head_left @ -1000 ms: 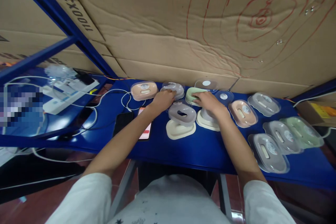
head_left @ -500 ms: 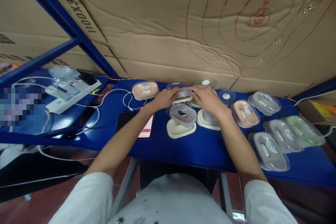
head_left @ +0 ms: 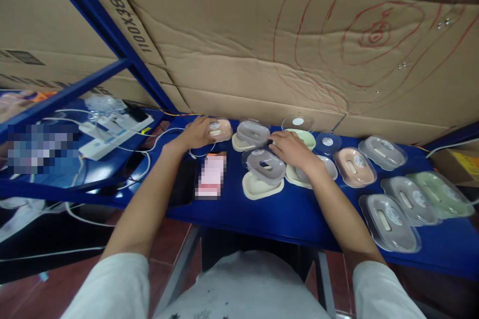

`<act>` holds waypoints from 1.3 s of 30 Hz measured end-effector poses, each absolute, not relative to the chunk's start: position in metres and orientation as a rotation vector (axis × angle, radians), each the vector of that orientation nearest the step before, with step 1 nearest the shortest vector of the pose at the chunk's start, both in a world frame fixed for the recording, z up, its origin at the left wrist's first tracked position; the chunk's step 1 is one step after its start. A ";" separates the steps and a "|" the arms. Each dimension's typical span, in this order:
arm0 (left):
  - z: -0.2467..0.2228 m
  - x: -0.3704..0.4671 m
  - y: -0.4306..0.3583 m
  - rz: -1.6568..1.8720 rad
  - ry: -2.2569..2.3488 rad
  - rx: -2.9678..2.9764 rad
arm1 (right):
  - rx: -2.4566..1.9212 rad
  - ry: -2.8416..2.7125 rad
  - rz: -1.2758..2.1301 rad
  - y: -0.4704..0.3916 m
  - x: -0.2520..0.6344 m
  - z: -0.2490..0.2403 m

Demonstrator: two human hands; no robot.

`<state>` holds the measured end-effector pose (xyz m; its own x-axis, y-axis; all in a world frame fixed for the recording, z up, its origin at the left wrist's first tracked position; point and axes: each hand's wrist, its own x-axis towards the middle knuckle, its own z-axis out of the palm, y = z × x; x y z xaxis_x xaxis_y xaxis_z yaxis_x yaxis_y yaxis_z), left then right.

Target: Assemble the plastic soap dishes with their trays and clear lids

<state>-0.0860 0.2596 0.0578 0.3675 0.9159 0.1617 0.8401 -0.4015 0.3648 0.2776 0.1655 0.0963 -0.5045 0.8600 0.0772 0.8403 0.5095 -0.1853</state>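
Note:
At the back of the blue shelf, my left hand (head_left: pixel 197 132) has its fingers closed round the left end of a peach soap dish (head_left: pixel 221 130) with a clear lid. My right hand (head_left: pixel 291 149) reaches over the middle group, fingers loosely extended and partly hiding a light green dish (head_left: pixel 305 138). Just left of its fingertips, a grey dish (head_left: pixel 252 133) sits on a cream base (head_left: pixel 241 144). Nearer to me, another grey piece (head_left: pixel 265 165) leans over a cream tray (head_left: pixel 263 187). Under my right wrist lies one more grey piece (head_left: pixel 325 165), partly covered.
Several lidded dishes stand on the right, including a peach one (head_left: pixel 355 166) and a green one (head_left: pixel 441 194). Left of centre lie a phone (head_left: pixel 210 177) and a black flat object (head_left: pixel 183 182). A power strip (head_left: pixel 112 137) with cables is farther left. Cardboard (head_left: pixel 224 35) walls the back.
My left hand has moved left from the middle grey dish to the peach dish. My right hand stays over the middle group, and the grey dish now lies uncovered. The view has shifted slightly.

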 end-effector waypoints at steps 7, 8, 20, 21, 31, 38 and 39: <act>0.046 -0.092 0.263 0.559 1.511 2.332 | -1.344 -2.581 0.236 0.174 0.256 0.101; 0.044 -0.090 0.264 0.579 1.516 2.317 | -1.332 -2.588 0.224 0.175 0.252 0.101; 0.041 -0.110 0.270 0.846 1.626 2.207 | -1.095 -2.873 0.224 0.255 0.109 0.073; 0.042 -0.113 0.268 0.857 1.626 2.206 | -1.097 -2.885 0.226 0.261 0.105 0.072; 0.025 -0.115 0.268 0.883 1.550 2.205 | -1.042 -2.907 0.162 0.262 0.121 0.091; 0.020 -0.098 0.274 0.860 1.441 2.203 | -1.141 -2.887 -0.019 0.230 0.147 0.105; 0.021 -0.098 0.273 0.855 1.428 2.201 | -1.151 -2.865 -0.064 0.224 0.159 0.109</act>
